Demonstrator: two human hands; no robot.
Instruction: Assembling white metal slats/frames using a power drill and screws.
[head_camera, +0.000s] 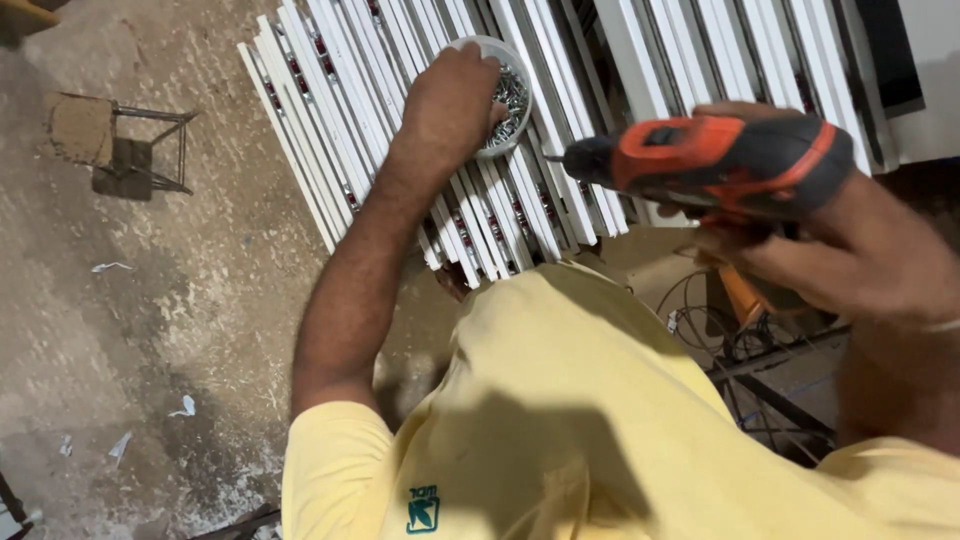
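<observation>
My left hand (452, 100) reaches into a small white bowl (520, 70) of metal screws (510, 100) that rests on a stack of white window profiles (340, 110). Its fingers are down among the screws, so whether they hold one is hidden. My right hand (830, 250) grips an orange and black power drill (720, 160), held level with its tip pointing left toward the bowl. I wear a yellow shirt (560, 420) that fills the lower middle of the view.
More white profiles (740, 60) lie stacked at the upper right. A small metal stool (110, 140) stands on the rough concrete floor (150, 320) at the upper left. Cables and a metal frame (760, 370) lie under my right arm. White scraps dot the floor.
</observation>
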